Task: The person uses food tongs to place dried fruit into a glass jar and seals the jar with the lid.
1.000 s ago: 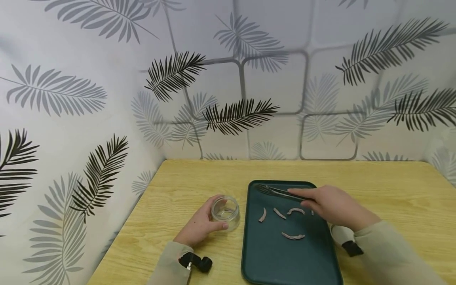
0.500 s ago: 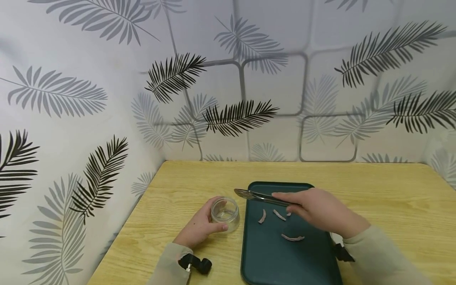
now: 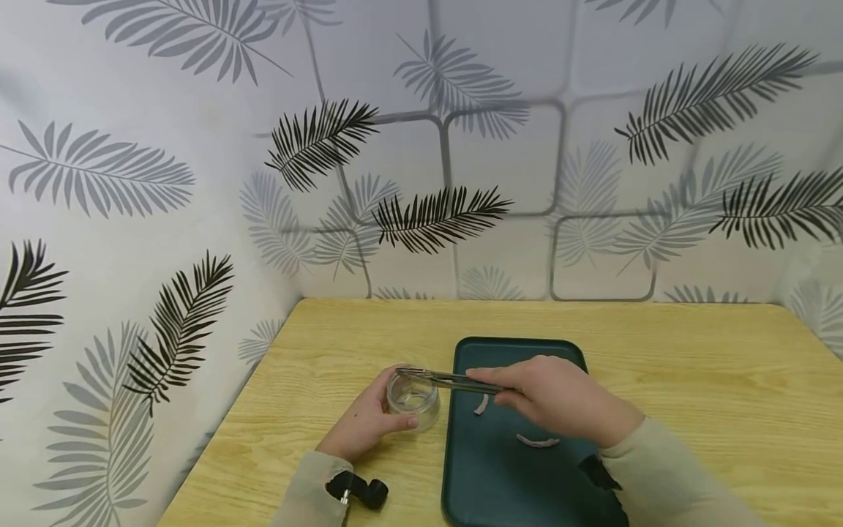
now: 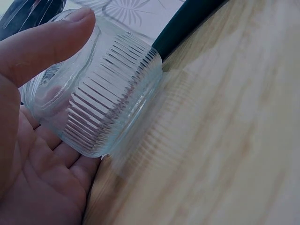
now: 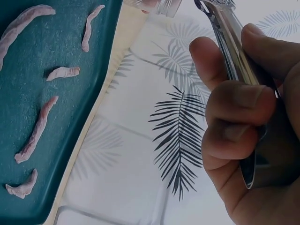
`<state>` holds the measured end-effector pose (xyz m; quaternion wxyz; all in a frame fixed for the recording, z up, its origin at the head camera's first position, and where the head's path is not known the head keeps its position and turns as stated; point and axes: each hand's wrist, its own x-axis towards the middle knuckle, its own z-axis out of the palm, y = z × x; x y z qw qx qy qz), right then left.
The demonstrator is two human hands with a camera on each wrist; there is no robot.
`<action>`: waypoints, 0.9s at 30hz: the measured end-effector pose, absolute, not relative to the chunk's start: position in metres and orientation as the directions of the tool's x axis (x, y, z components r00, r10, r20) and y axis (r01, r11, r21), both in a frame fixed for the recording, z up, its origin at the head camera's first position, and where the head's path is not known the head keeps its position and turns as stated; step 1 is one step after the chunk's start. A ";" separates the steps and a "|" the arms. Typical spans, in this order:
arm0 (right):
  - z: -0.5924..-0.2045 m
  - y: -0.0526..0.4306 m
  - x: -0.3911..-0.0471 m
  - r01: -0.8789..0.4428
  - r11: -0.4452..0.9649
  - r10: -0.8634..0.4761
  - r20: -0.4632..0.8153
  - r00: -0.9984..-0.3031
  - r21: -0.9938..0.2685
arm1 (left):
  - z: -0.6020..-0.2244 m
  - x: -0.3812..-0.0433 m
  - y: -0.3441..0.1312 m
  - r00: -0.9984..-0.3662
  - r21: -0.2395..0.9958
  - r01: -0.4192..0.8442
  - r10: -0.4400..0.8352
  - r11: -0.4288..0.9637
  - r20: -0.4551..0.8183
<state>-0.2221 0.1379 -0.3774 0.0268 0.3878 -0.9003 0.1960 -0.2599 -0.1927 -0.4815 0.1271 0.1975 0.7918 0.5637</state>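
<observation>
My left hand (image 3: 361,419) grips a small clear glass jar (image 3: 423,416), thumb in front and fingers behind. In the left wrist view the ribbed lower wall of the jar (image 4: 112,93) shows, its base on the wooden tabletop. Metal tongs (image 3: 454,380) reach leftward from my right hand (image 3: 560,401), their tips over the mouth of the jar. Curled fingers and thumb hold the tongs (image 5: 236,51) in the right wrist view. I cannot tell whether the tips pinch anything. Pale pinkish, curved strips (image 3: 537,441) lie on a dark green tray (image 3: 507,487).
The tray stands right of the jar, partly under my right forearm. Several strips (image 5: 37,131) are spread over it in the right wrist view. A light wooden table (image 3: 711,366) extends to the leaf-patterned wall covering (image 3: 606,241) behind and at the left.
My right hand has carried the tongs leftward from the far part of the tray to above the jar. The left hand keeps its grip on the jar in the same place.
</observation>
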 end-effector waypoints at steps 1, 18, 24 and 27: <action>-0.377 0.137 -0.222 -0.714 0.619 -0.690 0.206 -0.694 -0.328 | -0.481 -0.260 -0.193 -0.890 0.943 0.168 0.456 0.286 0.020; -0.380 0.157 -0.220 -0.666 0.640 -0.666 0.155 -0.730 -0.384 | -0.482 -0.259 -0.193 -0.901 0.938 0.161 0.435 0.307 0.013; -0.384 0.174 -0.218 -0.635 0.670 -0.641 0.131 -0.756 -0.386 | -0.481 -0.259 -0.192 -0.897 0.937 0.171 0.441 0.304 0.021; -0.387 0.181 -0.217 -0.632 0.679 -0.636 0.133 -0.761 -0.373 | -0.480 -0.258 -0.193 -0.897 0.940 0.164 0.441 0.298 0.017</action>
